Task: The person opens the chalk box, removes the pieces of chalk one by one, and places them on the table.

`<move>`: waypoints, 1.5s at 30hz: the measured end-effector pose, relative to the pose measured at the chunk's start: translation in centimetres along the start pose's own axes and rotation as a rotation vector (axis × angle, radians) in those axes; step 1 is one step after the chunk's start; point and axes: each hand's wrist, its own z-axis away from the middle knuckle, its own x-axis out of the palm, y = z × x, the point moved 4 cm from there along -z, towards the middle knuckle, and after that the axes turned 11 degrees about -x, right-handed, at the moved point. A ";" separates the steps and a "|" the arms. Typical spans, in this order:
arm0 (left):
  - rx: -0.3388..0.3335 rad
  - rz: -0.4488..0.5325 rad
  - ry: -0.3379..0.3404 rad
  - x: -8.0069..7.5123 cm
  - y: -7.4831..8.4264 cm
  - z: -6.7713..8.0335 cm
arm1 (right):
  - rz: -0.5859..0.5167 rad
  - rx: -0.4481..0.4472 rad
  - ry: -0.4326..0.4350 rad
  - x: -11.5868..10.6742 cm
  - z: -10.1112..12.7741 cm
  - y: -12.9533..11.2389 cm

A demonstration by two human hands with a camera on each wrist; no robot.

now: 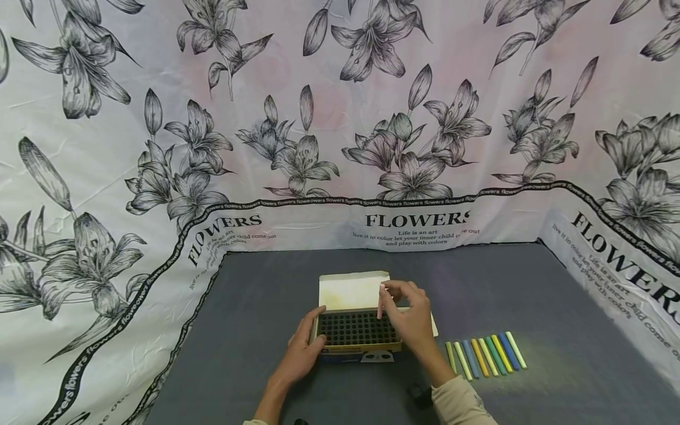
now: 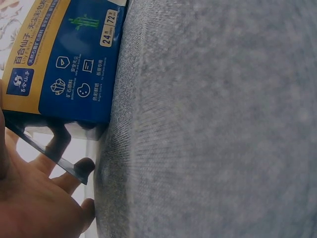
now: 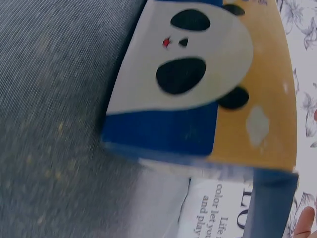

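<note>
Over chalk box (image 1: 357,328), right hand (image 1: 406,316) pinching, left hand (image 1: 303,348) bracing

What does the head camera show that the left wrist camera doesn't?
Only the head view shows the right hand above the box's dark tray of holes, the raised lid, the row of chalks and the flowered backdrop. Only the left wrist view shows the printed blue and yellow side of the box up close. Both show the left hand at the box and the grey cloth.
</note>
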 end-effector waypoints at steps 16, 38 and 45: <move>-0.005 0.003 -0.009 -0.1 0.2 0.0 | 0.031 0.041 -0.015 -3.6 0.5 2.4; -0.010 -0.013 -0.005 0.1 0.2 -0.2 | 0.164 0.111 0.073 -11.8 2.3 5.4; -0.013 -0.013 -0.007 0.1 0.1 -0.2 | 0.276 0.106 0.041 -14.5 3.6 6.1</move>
